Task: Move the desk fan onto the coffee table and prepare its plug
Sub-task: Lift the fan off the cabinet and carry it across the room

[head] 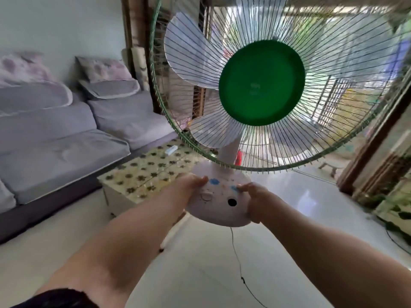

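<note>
The desk fan fills the upper right: a wire cage with a green rim, a green centre disc and pale blades on a white neck. Its white oval base hangs in the air above the floor. My left hand grips the base's left edge and my right hand grips its right edge. A thin black cord dangles from under the base to the floor; the plug is out of sight. The coffee table, covered in a flower-patterned sheet, stands just beyond and left of the base.
A small white remote lies on the far end of the coffee table. A grey sofa with cushions runs along the left. Pale tiled floor spreads below. A wooden door frame and plants stand at the right.
</note>
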Tool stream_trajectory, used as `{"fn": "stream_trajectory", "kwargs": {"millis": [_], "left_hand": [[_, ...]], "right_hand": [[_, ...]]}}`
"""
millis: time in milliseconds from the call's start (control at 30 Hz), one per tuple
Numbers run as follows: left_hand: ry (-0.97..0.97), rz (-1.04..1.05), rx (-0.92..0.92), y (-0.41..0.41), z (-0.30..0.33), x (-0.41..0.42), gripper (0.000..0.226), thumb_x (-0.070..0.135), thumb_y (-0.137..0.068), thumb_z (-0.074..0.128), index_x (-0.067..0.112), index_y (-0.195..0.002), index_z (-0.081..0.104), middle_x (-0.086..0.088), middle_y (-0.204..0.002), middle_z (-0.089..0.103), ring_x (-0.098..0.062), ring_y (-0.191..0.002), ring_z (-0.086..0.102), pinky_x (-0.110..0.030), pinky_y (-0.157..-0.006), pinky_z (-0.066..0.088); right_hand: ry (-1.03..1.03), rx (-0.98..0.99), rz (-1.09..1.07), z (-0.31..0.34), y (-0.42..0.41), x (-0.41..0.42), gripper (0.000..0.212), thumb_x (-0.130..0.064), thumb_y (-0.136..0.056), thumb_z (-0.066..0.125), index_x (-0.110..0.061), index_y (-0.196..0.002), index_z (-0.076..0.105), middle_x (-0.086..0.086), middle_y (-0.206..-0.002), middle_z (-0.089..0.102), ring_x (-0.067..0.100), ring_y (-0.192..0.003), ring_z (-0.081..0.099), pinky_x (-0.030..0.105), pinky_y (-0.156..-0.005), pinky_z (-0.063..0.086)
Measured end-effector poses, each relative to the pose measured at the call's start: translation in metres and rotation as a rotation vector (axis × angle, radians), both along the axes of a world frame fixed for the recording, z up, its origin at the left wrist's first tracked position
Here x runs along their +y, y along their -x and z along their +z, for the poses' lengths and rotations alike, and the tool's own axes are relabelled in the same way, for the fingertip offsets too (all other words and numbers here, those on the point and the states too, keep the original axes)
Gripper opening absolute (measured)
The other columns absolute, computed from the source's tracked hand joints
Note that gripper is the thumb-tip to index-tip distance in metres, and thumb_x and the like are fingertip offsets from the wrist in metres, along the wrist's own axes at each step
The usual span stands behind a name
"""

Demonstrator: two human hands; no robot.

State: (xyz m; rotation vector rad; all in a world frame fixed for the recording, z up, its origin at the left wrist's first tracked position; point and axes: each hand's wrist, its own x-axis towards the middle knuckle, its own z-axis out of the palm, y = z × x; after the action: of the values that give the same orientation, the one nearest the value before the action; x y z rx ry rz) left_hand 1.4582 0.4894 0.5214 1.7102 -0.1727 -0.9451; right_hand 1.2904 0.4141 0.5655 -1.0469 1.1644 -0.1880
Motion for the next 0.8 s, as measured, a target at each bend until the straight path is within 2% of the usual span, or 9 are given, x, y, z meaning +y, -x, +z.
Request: {"fn": "stream_trajectory", "kwargs": {"millis": [67,167,200,300,400,500,633,733,800], "left_hand": [[-0.02,0.001,0.009,-0.035,-0.002,0.01,0.041,0.014,-0.091,0.071,-0.003,-0.126,0.061,-0.012,-0.046,0.065,-0.023,-0.024,0.057,-0.027,-0.021,0.04],[-0.035,-0.011,-0.002,-0.085,-0.003,0.018,0.043,0.012,-0.092,0.069,-0.005,-0.13,0.059,-0.016,-0.059,0.067,-0.024,-0.025,0.058,-0.027,-0.022,0.041],[-0.043,-0.006,-0.013,-0.1,-0.002,0.019,0.045,0.013,-0.091,0.07,-0.006,-0.13,0.058,-0.019,-0.071,0.068,-0.024,-0.031,0.063,-0.026,-0.027,0.045],[-0.093,-0.022,-0.067,-0.146,-0.01,0.018,0.058,0.019,-0.085,0.078,-0.009,-0.13,0.053,-0.026,-0.117,0.066,-0.032,-0.088,0.071,-0.037,-0.068,0.055],[-0.1,-0.016,-0.058,-0.188,-0.017,0.011,0.074,0.015,-0.076,0.085,-0.011,-0.134,0.048,-0.028,-0.128,0.061,-0.04,-0.11,0.065,-0.052,-0.094,0.054],[-0.153,-0.053,-0.074,-0.23,-0.026,-0.004,0.072,0.024,-0.074,0.087,-0.008,-0.128,0.053,-0.027,-0.131,0.061,-0.042,-0.114,0.064,-0.051,-0.097,0.053],[-0.202,-0.103,-0.19,-0.293,-0.033,-0.024,0.074,0.044,-0.077,0.081,-0.003,-0.128,0.055,-0.021,-0.13,0.061,-0.038,-0.114,0.063,-0.042,-0.099,0.052],[-0.14,-0.065,-0.167,-0.35,-0.035,-0.044,0.07,0.037,-0.078,0.082,-0.005,-0.129,0.057,-0.021,-0.129,0.063,-0.038,-0.115,0.064,-0.043,-0.099,0.053],[-0.092,-0.051,-0.095,-0.378,-0.036,-0.057,0.069,0.028,-0.077,0.085,-0.006,-0.129,0.057,-0.023,-0.129,0.064,-0.04,-0.115,0.065,-0.048,-0.098,0.054]], "right_hand": [[-0.018,0.009,-0.014,-0.001,-0.033,0.013,0.022,-0.019,-0.093,0.058,-0.007,-0.076,0.052,0.012,-0.072,0.058,0.028,-0.061,0.053,0.028,-0.05,0.032],[-0.018,-0.013,-0.043,-0.004,-0.081,0.026,0.023,-0.017,-0.093,0.058,-0.006,-0.074,0.051,0.013,-0.07,0.056,0.027,-0.06,0.052,0.027,-0.051,0.03],[-0.016,-0.007,-0.053,-0.005,-0.096,0.028,0.023,-0.017,-0.093,0.059,-0.006,-0.074,0.051,0.013,-0.07,0.057,0.028,-0.061,0.053,0.027,-0.051,0.031],[-0.018,0.026,-0.083,-0.009,-0.14,0.033,0.021,-0.017,-0.091,0.063,-0.004,-0.078,0.052,0.014,-0.074,0.06,0.031,-0.064,0.056,0.031,-0.052,0.035],[0.004,0.063,-0.083,-0.015,-0.179,0.027,0.016,-0.017,-0.094,0.058,-0.003,-0.087,0.055,0.013,-0.08,0.06,0.028,-0.064,0.053,0.029,-0.052,0.029],[0.029,0.092,-0.099,-0.021,-0.223,0.014,0.015,-0.016,-0.093,0.059,-0.005,-0.083,0.054,0.014,-0.096,0.061,0.027,-0.064,0.051,0.03,-0.052,0.026],[0.036,0.054,-0.161,-0.03,-0.288,-0.012,0.012,-0.014,-0.089,0.063,-0.004,-0.087,0.057,0.013,-0.085,0.064,0.029,-0.068,0.056,0.03,-0.054,0.03],[0.023,-0.015,-0.202,-0.033,-0.342,-0.034,0.036,-0.009,-0.086,0.066,0.001,-0.12,0.059,0.019,-0.117,0.067,0.038,-0.101,0.066,0.043,-0.08,0.053],[0.035,-0.027,-0.223,-0.032,-0.37,-0.047,0.046,-0.007,-0.084,0.067,0.001,-0.128,0.057,0.021,-0.126,0.064,0.041,-0.112,0.063,0.048,-0.092,0.051]]}}
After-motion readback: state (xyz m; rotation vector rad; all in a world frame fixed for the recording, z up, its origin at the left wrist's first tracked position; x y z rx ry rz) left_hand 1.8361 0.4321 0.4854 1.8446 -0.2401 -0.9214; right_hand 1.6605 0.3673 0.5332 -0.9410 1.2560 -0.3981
